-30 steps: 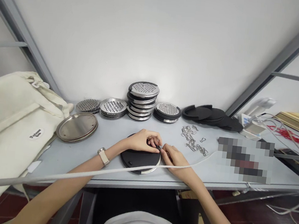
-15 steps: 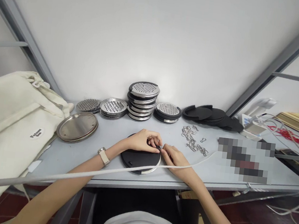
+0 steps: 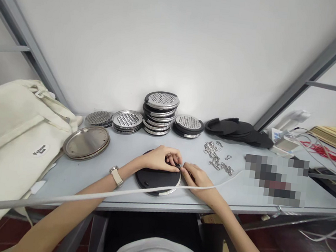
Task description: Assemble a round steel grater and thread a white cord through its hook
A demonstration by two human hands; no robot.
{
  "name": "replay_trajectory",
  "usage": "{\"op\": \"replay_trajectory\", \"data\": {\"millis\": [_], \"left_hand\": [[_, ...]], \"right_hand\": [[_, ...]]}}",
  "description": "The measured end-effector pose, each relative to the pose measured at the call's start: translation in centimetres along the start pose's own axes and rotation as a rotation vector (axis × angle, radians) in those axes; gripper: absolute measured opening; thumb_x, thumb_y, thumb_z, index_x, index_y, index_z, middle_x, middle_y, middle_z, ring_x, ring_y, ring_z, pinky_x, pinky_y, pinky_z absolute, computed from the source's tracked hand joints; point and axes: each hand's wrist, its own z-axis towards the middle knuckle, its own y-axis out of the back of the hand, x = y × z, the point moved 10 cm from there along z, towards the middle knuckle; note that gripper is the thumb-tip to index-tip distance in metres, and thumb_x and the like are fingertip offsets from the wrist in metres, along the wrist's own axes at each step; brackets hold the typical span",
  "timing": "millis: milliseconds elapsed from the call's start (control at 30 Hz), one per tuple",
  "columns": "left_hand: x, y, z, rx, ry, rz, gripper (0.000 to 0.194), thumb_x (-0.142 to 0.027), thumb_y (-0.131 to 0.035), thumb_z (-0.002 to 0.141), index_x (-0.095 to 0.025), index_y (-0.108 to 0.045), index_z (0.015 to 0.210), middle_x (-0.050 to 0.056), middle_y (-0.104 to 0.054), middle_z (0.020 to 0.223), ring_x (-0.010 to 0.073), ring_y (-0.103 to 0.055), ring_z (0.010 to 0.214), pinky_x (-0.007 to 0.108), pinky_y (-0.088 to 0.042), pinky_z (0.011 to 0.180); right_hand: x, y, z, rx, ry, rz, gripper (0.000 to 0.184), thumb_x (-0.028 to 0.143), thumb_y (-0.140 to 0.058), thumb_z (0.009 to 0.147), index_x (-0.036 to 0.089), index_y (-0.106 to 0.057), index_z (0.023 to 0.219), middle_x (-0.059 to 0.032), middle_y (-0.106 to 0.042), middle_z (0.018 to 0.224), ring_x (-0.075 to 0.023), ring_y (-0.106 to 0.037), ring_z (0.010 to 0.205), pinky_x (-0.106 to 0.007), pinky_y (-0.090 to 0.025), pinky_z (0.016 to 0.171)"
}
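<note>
On the desk in front of me lies a round stack with a black cover (image 3: 157, 178) and a silver metal rim showing at its lower right. My left hand (image 3: 162, 158) rests over the upper part of the cover, thumb and fingers closed at its right edge. My right hand (image 3: 197, 176) pinches from the right at the same spot. Between the fingertips a small metal snap clip (image 3: 181, 166) shows in part; the fingers hide the rest. To the right lies a loose pile of similar metal snap clips (image 3: 214, 155).
Along the wall stand stacked round grater discs (image 3: 128, 119), a tall stack of black-rimmed graters (image 3: 161, 101) and black round holders (image 3: 222, 127). Plain metal discs (image 3: 85, 143) lie left, beside a cream bag (image 3: 12, 136). A white cable (image 3: 136, 193) crosses before my arms.
Almost nothing differs. Both hands stay pinched at the right edge of the black cover, and the view has shifted very slightly.
</note>
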Motion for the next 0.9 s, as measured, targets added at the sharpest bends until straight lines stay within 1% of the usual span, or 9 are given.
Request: {"op": "replay_trajectory", "data": {"millis": [900], "left_hand": [[0.35,-0.08,0.04,0.005,0.0,-0.026,0.026,-0.023,-0.067,0.071,-0.014,-0.061,0.095,0.005,-0.065,0.086,0.0119,-0.06,0.078,0.023,-0.049,0.071]], "right_hand": [[0.01,0.07,0.03,-0.006,-0.005,-0.005,0.025,0.029,-0.032,0.096,0.02,-0.045,0.076,-0.0017,-0.052,0.069,-0.0163,-0.049,0.069,-0.027,-0.037,0.065]]}}
